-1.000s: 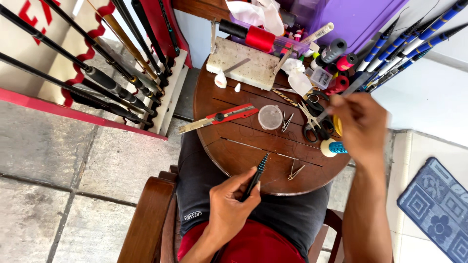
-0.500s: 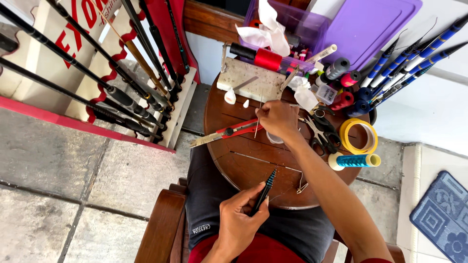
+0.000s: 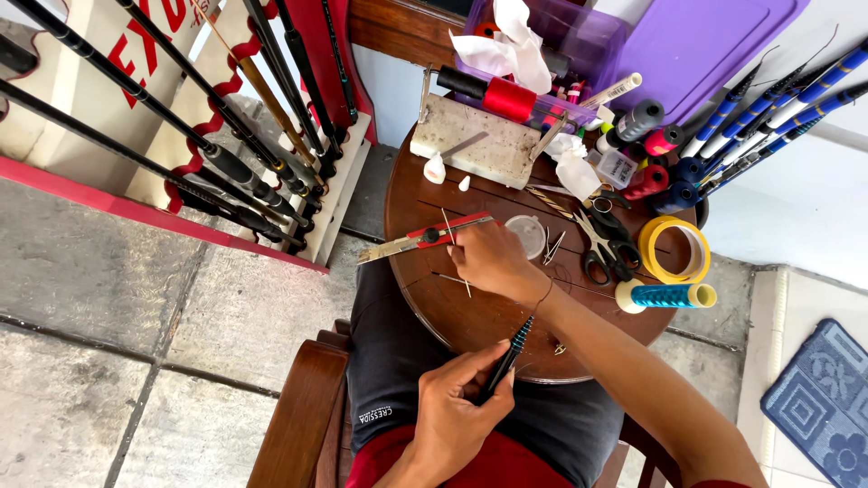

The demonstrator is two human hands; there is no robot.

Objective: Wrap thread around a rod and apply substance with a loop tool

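while gripping the dark rod tip (image 3: 506,361) in closed left-hand fingers (image 3: 461,393), moved right hand (image 3: 493,262) from tape roll (image 3: 674,248) across surface (image 3: 425,194) to red cutter (image 3: 425,238); fingers pinching a thin wire (image 3: 455,248).

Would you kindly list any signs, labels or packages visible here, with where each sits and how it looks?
Sign board: top left behind the rods, cream with red lettering and a red wavy border.
Small box: table's far side beside the thread spools, square, clear with a pale label.
Shorts logo: on the dark shorts, small, white.
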